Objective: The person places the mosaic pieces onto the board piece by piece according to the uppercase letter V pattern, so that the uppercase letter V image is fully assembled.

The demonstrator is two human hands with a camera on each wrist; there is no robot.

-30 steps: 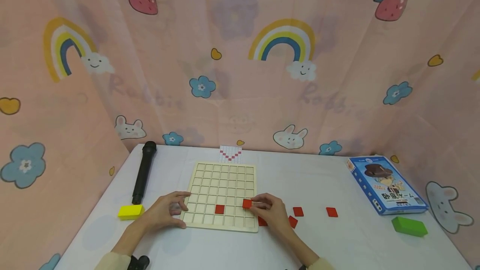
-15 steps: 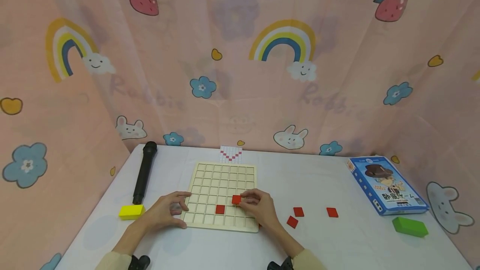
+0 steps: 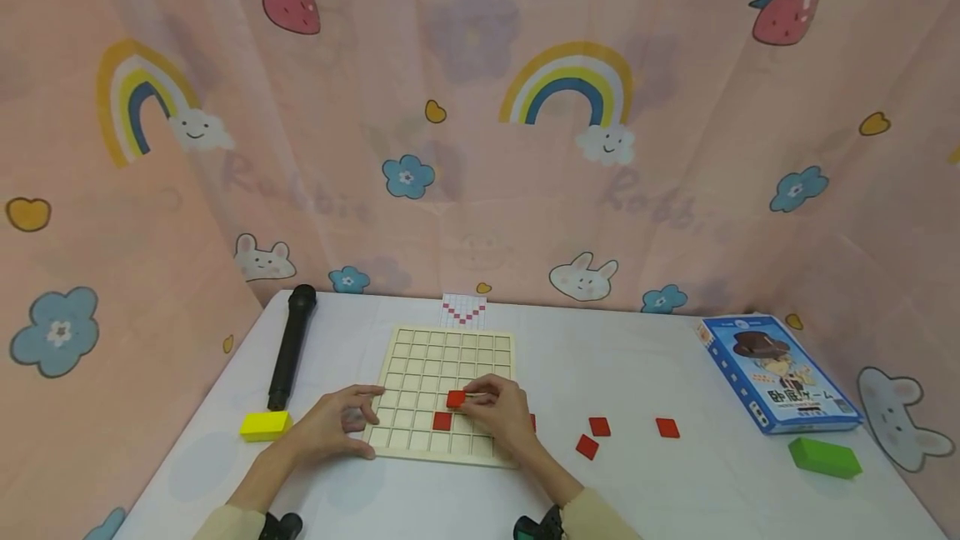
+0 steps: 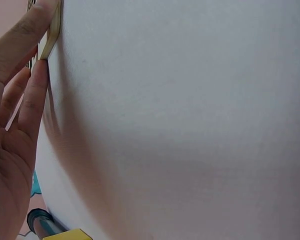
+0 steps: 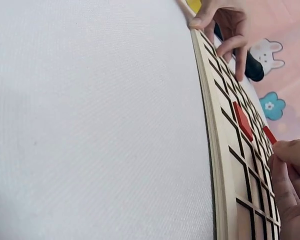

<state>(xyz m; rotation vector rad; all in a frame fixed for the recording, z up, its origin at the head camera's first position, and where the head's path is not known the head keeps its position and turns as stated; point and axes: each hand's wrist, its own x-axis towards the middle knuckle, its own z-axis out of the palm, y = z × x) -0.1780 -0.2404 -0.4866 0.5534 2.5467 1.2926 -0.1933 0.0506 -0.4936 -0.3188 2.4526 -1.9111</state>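
One red tile (image 3: 442, 421) already sits in the wooden grid board (image 3: 420, 357), and the right hand (image 3: 498, 412) pinches a second tile (image 3: 455, 398) just above a cell diagonally beside it. The left hand (image 3: 333, 421), fingers loosely curled, steadies the board's left edge. Three or more spare tiles (image 3: 599, 427) wait on the table (image 3: 675, 490); nearly all cells stand empty.

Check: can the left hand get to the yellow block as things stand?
Probably yes. The left hand rests on the grid board's near-left edge, and the yellow block lies just left of it on bare table with nothing between.

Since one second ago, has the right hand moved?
Yes. The right hand, pinching a red tile, moved left across the wooden grid board, toward the placed tile.
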